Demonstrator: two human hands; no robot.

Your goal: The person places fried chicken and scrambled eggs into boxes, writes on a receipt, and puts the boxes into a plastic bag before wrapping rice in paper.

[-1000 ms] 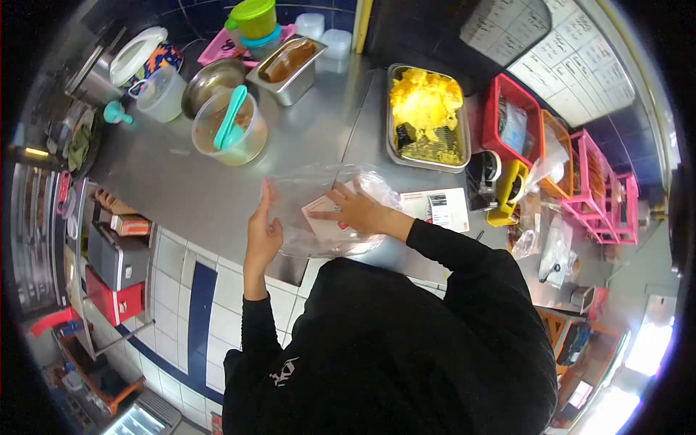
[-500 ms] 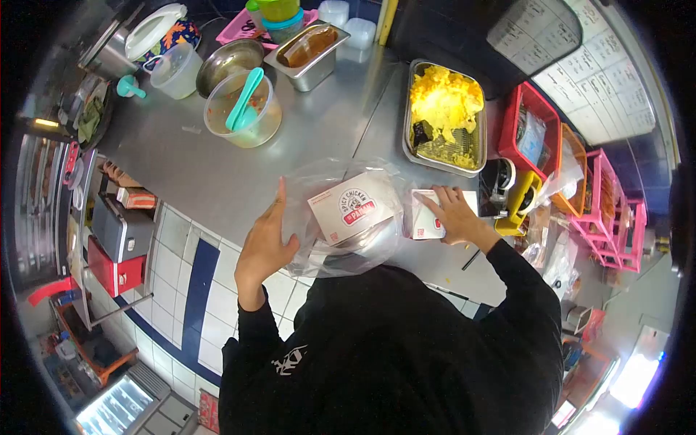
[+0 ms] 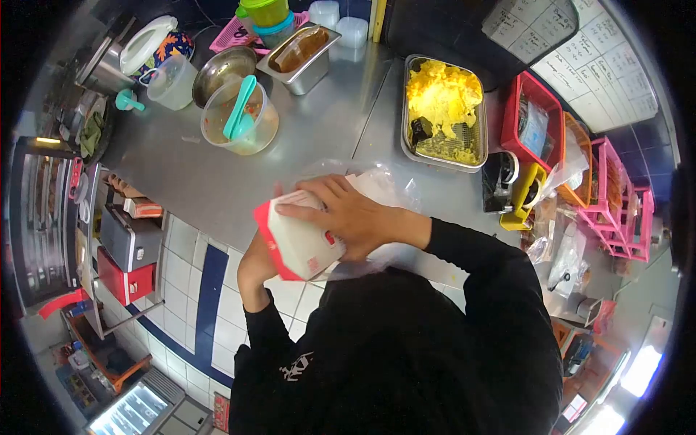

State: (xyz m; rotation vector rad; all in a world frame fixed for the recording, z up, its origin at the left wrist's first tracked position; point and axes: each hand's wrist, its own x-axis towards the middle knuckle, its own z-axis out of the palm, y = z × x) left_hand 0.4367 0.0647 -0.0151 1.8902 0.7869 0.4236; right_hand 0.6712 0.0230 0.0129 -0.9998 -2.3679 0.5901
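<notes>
A white takeaway box [image 3: 301, 243] with red sides is in my right hand [image 3: 355, 217], tilted over the front edge of the steel counter. My right fingers lie across its white face and grip it. My left hand [image 3: 255, 270] is behind the box, which hides most of its fingers; a blurred fingertip shows above the box's top edge. Under my right hand a clear plastic bag [image 3: 406, 190] spreads on the counter. Part of another white box [image 3: 373, 183] shows inside it, mostly covered by my right hand and forearm.
A metal tray [image 3: 444, 161] of yellow food stands behind the bag. To the left are a clear tub [image 3: 264, 130] with a turquoise scoop [image 3: 243, 105], a steel bowl [image 3: 217, 69] and a steel pan [image 3: 312, 72]. Red [image 3: 513, 119] and yellow baskets [image 3: 516, 217] line the right.
My right hand has lifted the second box from the counter's right side and carried it left, over the bag. My left hand, earlier open beside the bag, is now behind that box.
</notes>
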